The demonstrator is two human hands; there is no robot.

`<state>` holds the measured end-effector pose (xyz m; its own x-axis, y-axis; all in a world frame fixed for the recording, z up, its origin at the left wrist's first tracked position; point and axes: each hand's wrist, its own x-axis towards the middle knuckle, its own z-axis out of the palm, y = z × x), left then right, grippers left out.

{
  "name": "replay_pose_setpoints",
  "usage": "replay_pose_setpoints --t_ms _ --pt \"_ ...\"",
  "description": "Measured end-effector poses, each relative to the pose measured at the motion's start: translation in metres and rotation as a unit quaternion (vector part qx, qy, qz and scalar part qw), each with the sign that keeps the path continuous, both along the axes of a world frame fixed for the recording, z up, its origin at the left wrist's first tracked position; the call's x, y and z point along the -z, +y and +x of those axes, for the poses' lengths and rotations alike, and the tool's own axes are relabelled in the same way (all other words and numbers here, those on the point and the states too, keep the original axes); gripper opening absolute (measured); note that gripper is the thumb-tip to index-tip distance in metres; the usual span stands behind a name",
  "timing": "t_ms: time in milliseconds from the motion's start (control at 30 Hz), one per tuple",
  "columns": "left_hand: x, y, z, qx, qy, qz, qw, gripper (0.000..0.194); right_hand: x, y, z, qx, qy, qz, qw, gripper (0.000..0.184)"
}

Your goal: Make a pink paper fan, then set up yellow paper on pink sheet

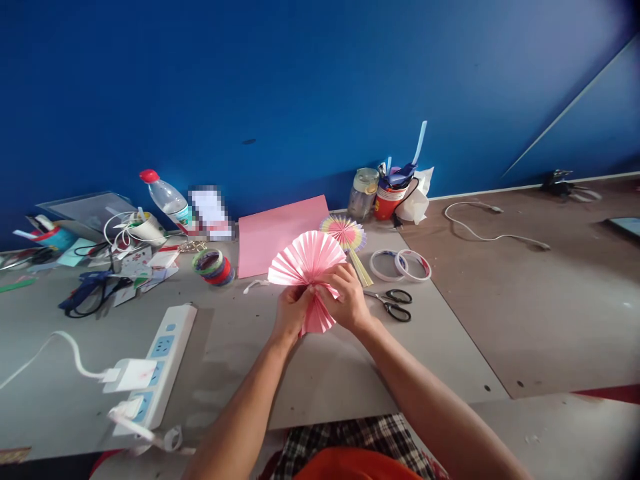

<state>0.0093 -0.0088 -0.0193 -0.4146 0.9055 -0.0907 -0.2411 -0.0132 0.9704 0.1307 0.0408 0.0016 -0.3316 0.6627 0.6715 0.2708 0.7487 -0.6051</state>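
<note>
A pleated pink paper fan [307, 257] is spread nearly into a full circle above the table. My left hand [291, 311] pinches it near the centre from the left. From the right, my right hand [349, 297] grips the folds, with its fingers over the pleats. Behind the fan lies a sheet of pink paper [270, 233]. A small multicoloured paper fan [344, 233] with a yellow handle rests just beyond my right hand. Black-handled scissors [395, 305] lie to the right of that hand, their blades partly hidden.
Two tape rolls [414, 265] lie right of the fans; stacked coloured tapes [214, 267] stand left. A white power strip [163, 367] with plugs and cords occupies the left front. Along the blue wall are a bottle [167, 197], a jar [363, 193] and a red cup [390, 201].
</note>
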Motion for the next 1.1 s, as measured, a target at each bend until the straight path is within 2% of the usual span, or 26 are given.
replay_pose_setpoints --t_ms 167,400,700,967,1100 --pt "-0.002 -0.002 0.000 0.027 0.044 -0.004 0.999 0.023 0.009 0.003 -0.001 0.008 -0.021 0.005 1.000 0.016" --pt "-0.012 -0.006 -0.004 0.096 -0.033 -0.016 0.995 0.025 0.007 0.003 0.001 0.017 -0.033 0.051 0.998 0.022" --pt "-0.007 -0.007 -0.009 0.109 -0.011 -0.040 0.993 0.021 0.001 0.006 0.013 0.009 -0.156 0.073 0.985 0.024" --pt "-0.011 -0.008 -0.011 0.117 0.027 -0.033 0.992 0.021 0.000 0.003 0.014 0.020 -0.182 0.095 0.979 0.029" --pt "-0.013 -0.009 -0.013 0.132 0.028 -0.029 0.990 0.021 0.000 0.002 0.013 0.025 -0.185 0.096 0.978 0.025"
